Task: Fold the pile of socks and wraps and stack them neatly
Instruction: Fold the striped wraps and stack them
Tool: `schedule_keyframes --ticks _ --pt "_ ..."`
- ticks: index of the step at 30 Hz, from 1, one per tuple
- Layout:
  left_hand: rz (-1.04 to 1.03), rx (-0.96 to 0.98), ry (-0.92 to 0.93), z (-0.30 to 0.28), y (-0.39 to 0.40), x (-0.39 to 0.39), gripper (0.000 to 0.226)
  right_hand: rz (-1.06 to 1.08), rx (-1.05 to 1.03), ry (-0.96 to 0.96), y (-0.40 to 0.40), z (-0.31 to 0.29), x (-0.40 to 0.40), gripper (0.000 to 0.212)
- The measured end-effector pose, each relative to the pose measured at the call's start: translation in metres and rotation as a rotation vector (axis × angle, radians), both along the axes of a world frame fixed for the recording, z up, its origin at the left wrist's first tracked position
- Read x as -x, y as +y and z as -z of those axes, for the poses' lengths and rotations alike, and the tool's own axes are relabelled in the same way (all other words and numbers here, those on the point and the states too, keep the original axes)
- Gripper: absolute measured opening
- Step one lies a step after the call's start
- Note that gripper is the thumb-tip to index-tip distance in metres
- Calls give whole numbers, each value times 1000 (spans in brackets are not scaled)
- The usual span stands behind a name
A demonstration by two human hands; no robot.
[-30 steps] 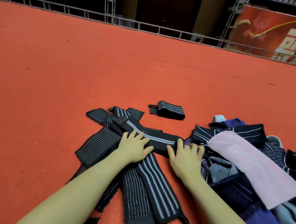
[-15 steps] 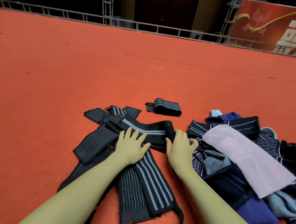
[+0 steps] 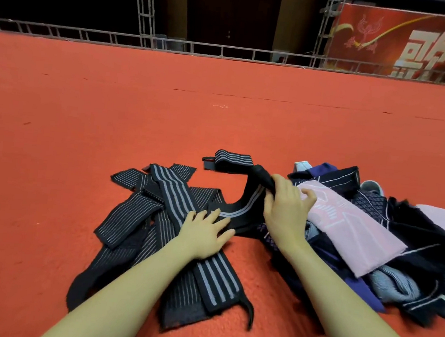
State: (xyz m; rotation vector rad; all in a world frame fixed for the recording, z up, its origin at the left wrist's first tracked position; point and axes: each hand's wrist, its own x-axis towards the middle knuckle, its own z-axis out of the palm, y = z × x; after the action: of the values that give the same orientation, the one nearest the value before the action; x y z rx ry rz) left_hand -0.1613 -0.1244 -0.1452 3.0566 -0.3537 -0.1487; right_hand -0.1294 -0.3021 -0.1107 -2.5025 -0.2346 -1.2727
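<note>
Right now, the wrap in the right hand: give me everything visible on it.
The wrap is a black elastic-looking band with pale grey stripes along it. The right hand grips its far end, lifted and curled up off the carpet. From there it arcs down to the left hand, which presses its near part flat on other striped wraps.

Red carpet (image 3: 111, 130) under striped wraps (image 3: 135, 214), a folded wrap (image 3: 230, 159), sock pile (image 3: 372, 237).
</note>
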Motion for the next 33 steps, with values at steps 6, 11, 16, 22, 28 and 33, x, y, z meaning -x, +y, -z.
schedule_keyframes --ticks 6,11,16,22,28,33 --pt "-16 -7 9 -9 8 3 51 -104 59 -50 12 15 6 23" --pt "-56 -37 -131 -14 38 10 46 -169 165 -9 41 14 6 29" --pt "-120 33 -204 -9 57 13 45 -283 478 435 65 22 13 37" --pt "-121 165 -223 -12 40 6 44 -358 390 507 52 29 12 36" --pt "-233 187 -76 -10 14 -4 59 2 277 362 35 33 9 38" --pt "-143 369 -212 -7 9 -3 60 54 306 524 30 45 8 43"
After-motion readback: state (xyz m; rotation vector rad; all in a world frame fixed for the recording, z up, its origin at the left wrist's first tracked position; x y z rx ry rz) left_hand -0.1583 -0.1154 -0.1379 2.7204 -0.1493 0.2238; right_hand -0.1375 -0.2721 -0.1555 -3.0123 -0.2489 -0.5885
